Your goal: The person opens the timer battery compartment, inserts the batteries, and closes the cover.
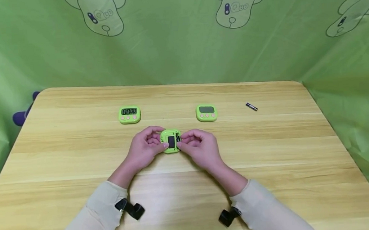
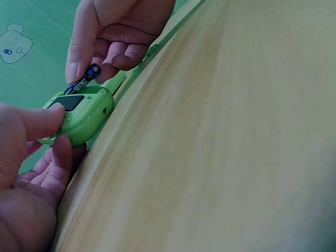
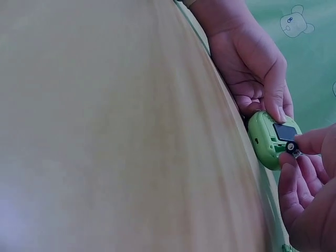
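Note:
My left hand (image 1: pixel 141 149) grips a green digital timer (image 2: pixel 86 118) by one side, thumb on its back. The back faces up, with a dark rectangular panel (image 2: pixel 71 102) on it and an open battery compartment at the right side. Between thumb and fingers, my right hand (image 1: pixel 204 147) pinches a dark AAA-size battery (image 2: pixel 83 80). In the left wrist view the battery tilts up out of the compartment. Its round end (image 3: pixel 291 147) shows in the right wrist view. How far its lower end sits inside is hidden.
Behind my hands, a green timer (image 1: pixel 129 115) at left displays zeros, and another timer (image 1: pixel 206 113) at right has a blank screen. A loose battery (image 1: pixel 252 106) lies farther right on the wooden table (image 1: pixel 287 139). Green curtain (image 1: pixel 172 40) hangs beyond the table's far edge.

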Available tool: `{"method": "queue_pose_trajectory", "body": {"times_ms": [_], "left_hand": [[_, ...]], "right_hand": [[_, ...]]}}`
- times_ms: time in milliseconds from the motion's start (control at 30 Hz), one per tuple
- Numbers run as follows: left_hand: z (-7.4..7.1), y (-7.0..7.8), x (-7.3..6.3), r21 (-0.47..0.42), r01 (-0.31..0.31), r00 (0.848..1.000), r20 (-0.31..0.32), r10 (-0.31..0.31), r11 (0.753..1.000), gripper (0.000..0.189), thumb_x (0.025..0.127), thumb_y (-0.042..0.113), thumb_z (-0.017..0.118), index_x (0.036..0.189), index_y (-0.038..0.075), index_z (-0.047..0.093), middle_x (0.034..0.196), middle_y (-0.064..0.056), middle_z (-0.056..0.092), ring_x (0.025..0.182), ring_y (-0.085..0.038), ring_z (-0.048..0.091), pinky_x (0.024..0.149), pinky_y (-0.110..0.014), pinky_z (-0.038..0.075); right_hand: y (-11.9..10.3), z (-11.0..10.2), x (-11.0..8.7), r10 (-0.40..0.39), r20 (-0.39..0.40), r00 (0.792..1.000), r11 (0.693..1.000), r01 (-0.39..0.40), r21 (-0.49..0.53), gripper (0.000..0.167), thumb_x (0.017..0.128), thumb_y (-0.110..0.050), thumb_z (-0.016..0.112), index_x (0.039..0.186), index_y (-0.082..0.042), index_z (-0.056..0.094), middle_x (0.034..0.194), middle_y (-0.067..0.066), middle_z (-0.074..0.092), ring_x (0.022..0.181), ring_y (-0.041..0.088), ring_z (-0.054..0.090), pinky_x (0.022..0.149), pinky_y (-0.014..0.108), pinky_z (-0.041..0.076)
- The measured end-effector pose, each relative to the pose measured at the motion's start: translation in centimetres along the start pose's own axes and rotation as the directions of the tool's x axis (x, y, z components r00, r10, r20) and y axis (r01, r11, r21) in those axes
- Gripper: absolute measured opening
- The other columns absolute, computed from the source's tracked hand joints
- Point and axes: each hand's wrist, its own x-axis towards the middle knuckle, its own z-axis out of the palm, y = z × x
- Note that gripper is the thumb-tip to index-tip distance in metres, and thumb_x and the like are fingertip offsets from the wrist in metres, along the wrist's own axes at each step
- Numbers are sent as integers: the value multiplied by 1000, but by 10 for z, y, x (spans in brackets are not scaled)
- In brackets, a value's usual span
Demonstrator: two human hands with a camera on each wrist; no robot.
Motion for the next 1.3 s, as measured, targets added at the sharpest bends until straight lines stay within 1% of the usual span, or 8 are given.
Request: {"method": "queue_pose_trajectory", "body": {"times_ms": [267,467,533,600,700,767,967,1300], "left_hand": [[0,0,0,0,17,1000,-1,-17,1000,44,80,-7,78,121,2,64,92,-13,65,76,-20,62,67,-26,57],[0,1,0,2,29,1000,4,-29,1000,44,81,-6,78,122,1,64,93,-13,65,77,-21,62,67,-25,57],[0,2,0,2,35,999,7,-35,999,44,81,-6,78,122,0,64,94,-14,65,78,-22,62,67,-25,57],[0,4,0,3,40,999,5,-40,999,45,81,-5,78,123,0,63,94,-14,64,78,-23,62,68,-24,57],[0,4,0,5,43,999,3,-43,999,46,81,-5,79,124,0,63,95,-15,64,79,-23,62,68,-24,57],[0,3,0,4,44,999,3,-44,999,46,81,-5,79,124,-1,63,95,-16,64,79,-23,62,69,-24,56],[-1,3,0,7,57,998,3,-57,998,45,82,-4,78,124,0,63,95,-15,64,79,-23,62,69,-24,57],[-1,5,1,-21,74,997,-5,-74,997,47,82,-7,77,126,-3,63,95,-16,65,77,-21,62,68,-23,57]], "right_hand": [[3,5,6,-62,-24,998,993,59,-101,19,78,-2,86,90,-3,72,79,3,68,65,19,65,61,28,59],[3,0,6,-56,-16,998,993,54,-105,24,79,-8,87,95,-3,71,84,6,68,67,20,64,61,28,58],[3,-3,4,-45,23,999,994,47,-96,31,77,-8,88,103,-4,70,90,8,68,70,20,65,63,30,59],[2,-7,3,-34,90,995,995,42,-90,44,76,-5,88,114,-5,68,99,10,67,74,21,67,66,31,60],[1,-10,3,-29,203,979,993,51,-107,62,75,0,87,131,-6,61,111,12,67,81,20,69,71,31,60],[2,-12,3,-32,255,967,989,68,-134,68,77,1,85,138,-6,57,113,12,68,83,18,69,72,30,60],[5,-10,7,-54,297,953,970,120,-210,65,82,-1,81,141,-6,54,103,9,71,83,15,66,71,28,59],[7,-8,11,-49,261,964,968,110,-225,57,85,-6,81,137,-9,58,94,4,70,80,15,65,70,30,58]]}}
